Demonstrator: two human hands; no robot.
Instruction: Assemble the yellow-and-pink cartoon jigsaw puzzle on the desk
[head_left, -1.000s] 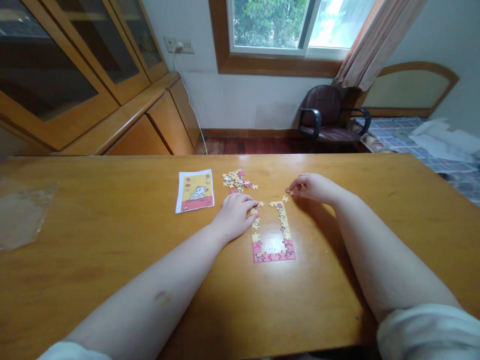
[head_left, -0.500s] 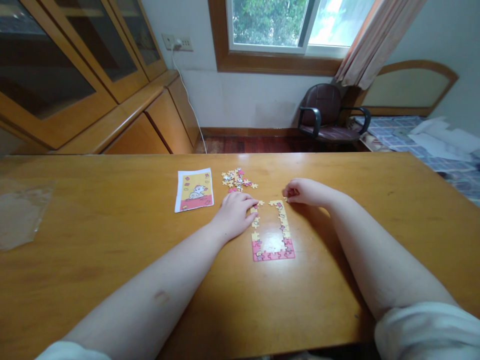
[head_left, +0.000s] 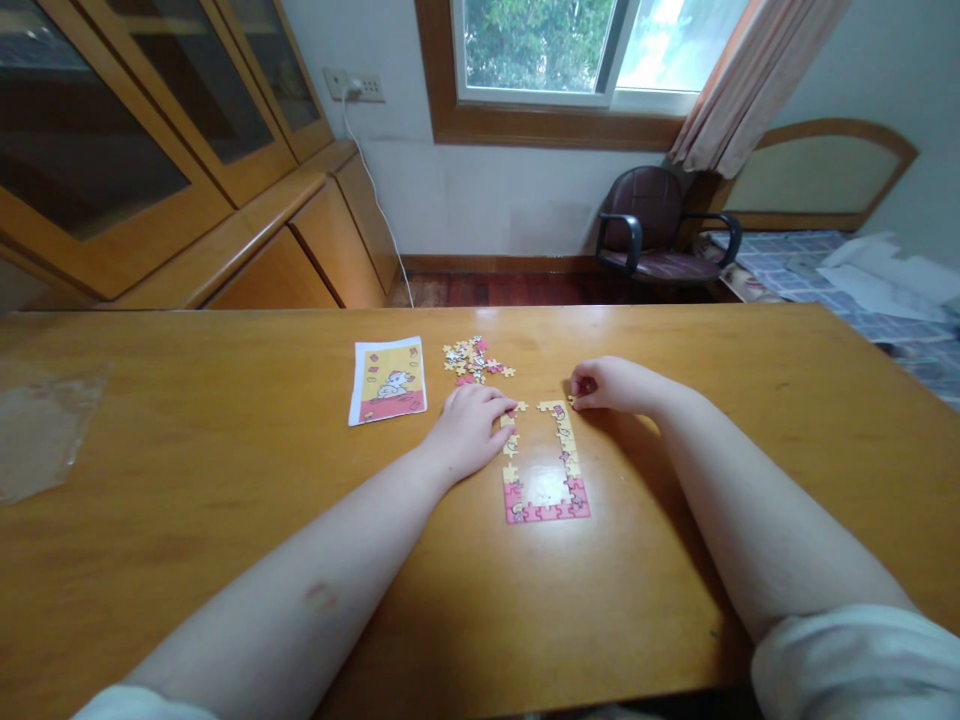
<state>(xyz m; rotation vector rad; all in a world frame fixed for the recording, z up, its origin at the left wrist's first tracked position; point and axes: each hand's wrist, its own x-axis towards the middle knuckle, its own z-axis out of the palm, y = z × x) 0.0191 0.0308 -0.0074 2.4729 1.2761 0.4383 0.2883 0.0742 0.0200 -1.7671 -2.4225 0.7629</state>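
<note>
A jigsaw border (head_left: pixel 559 512) in yellow and pink lies on the table, with gaps along its top and left sides and bare wood inside it. My left hand (head_left: pixel 471 425) rests flat at its upper left, fingers stretched out and fingertips touching the yellow edge pieces. Just off the upper right corner, my right hand (head_left: pixel 606 384) pinches a small yellow puzzle piece (head_left: pixel 571 400) between thumb and fingers, close to the tabletop. Loose puzzle pieces (head_left: pixel 476 360) are heaped beyond my left hand. Left of the heap lies a picture sheet (head_left: pixel 388 381) showing a white animal on yellow and pink.
The wooden table (head_left: pixel 247 400) spreads under everything. A clear plastic bag (head_left: pixel 49 430) lies at its left. Behind stand a glass-door cabinet (head_left: pixel 217 190), an office chair (head_left: pixel 649 225) and a bed (head_left: pixel 862 280) below the window's right side.
My right hand has shifted very slightly, its fingers curling a little more around the yellow piece. My left hand, the border and the heap stay where they were.
</note>
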